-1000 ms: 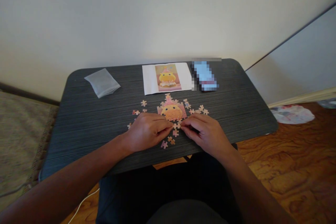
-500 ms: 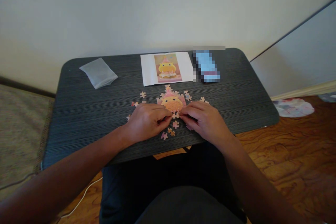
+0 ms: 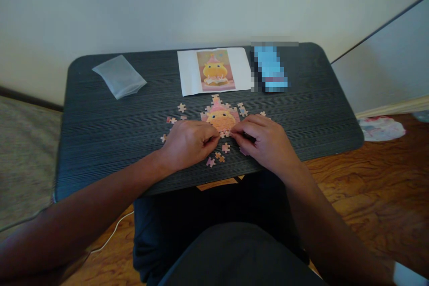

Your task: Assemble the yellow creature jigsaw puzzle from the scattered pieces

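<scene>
A partly joined jigsaw puzzle [image 3: 221, 118] with a yellow animal's face and a pink hat lies mid-table. At its lower edge is a small puzzle piece [image 3: 225, 134], pinched from the left by my left hand [image 3: 189, 143] and from the right by my right hand [image 3: 266, 143]. Both hands have thumb and fingers pressed together. Loose pieces lie around: a pink piece [image 3: 226, 148], a brown piece [image 3: 220, 157] and a purple piece [image 3: 210, 162] just below, and a single piece [image 3: 181, 107] at upper left. My hands partly cover other pieces.
Behind the puzzle lies a paper sheet [image 3: 187, 73] printed with the same animal. A blurred-out phone-like object [image 3: 271, 69] is right of it, a clear plastic bag [image 3: 119, 77] to the left. The dark table [image 3: 100, 120] stands against a wall.
The view has tipped slightly down, so the table and everything on it appear higher. Both hands keep their pinch at the puzzle's lower edge, with hardly any movement against it.
</scene>
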{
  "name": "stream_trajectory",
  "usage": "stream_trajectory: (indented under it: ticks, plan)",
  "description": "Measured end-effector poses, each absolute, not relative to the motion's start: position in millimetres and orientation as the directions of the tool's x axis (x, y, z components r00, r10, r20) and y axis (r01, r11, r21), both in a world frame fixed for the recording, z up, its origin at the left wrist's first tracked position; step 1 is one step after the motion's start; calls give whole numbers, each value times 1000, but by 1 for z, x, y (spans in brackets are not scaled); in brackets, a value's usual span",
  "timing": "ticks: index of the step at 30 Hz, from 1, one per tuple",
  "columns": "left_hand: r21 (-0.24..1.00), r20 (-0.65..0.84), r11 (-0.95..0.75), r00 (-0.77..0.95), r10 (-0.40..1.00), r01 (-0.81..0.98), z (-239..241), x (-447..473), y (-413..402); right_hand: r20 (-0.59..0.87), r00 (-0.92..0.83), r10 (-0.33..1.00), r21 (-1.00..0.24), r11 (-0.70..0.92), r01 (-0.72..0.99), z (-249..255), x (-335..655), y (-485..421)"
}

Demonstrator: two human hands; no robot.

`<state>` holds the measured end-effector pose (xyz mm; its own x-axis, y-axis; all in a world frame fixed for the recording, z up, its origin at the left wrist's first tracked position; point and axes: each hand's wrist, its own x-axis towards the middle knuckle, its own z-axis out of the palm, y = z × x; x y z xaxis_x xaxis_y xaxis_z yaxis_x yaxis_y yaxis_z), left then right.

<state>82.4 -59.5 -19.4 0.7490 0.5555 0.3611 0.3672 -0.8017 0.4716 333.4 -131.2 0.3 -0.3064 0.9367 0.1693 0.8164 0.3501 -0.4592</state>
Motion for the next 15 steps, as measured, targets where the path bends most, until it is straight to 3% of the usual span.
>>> stream_trajectory:
  ticks: [15]
  plan:
    - [560, 242, -703, 725, 645, 438, -14, 85, -59, 219, -248, 944, -547, 329, 770, 4, 341, -142]
